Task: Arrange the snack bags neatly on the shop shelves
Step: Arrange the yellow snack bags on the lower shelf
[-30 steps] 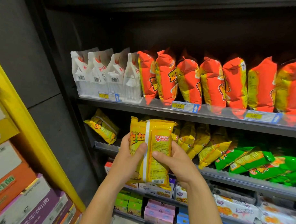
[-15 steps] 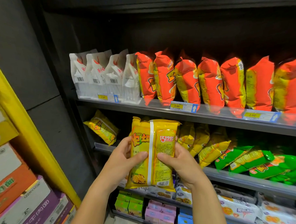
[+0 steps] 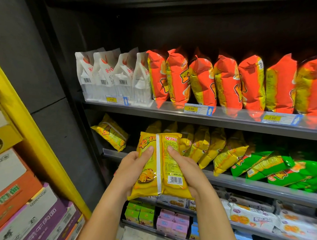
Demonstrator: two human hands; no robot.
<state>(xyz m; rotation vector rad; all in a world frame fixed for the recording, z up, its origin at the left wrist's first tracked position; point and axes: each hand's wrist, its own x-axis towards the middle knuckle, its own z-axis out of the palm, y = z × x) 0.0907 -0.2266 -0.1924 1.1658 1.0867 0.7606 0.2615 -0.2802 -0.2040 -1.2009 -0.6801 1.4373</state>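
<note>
While both hands hold it in front of the middle shelf [image 3: 259,189], the yellow bag [image 3: 158,173] stands upright in the air, its back side with the white seam and the barcode turned toward the person. The left hand [image 3: 132,164] grips the left edge and the right hand [image 3: 186,168] grips the right edge. Each thumb [image 3: 148,151] presses flat on the back face near the seam, and the other fingers go around behind, where I cannot see them. The bag does not touch the shelf; it hangs just before the left end of the row of yellow bags [image 3: 207,145], which lean there side by side. A lone bag [image 3: 110,132] lies tilted at the far left, apart from them. Further right on this shelf lie green bags [image 3: 278,167], and on the shelf above stand orange bags [image 3: 227,81] and white bags [image 3: 105,76]. I judge the bag to be very light and puffy, full of air, and its print shows thin fries, which will probably break if squeezed. The film looks glossy, so it may slide between the fingers, and the body will dent rather than resist. For this reason the best hold seems to be at the two side edges or at the flat sealed ends, with gentle pressure only. To stand it neatly, I think the bottom seal should go down first, and the bag should lean on its neighbour, because alone it may fall over like the lone one.
</note>
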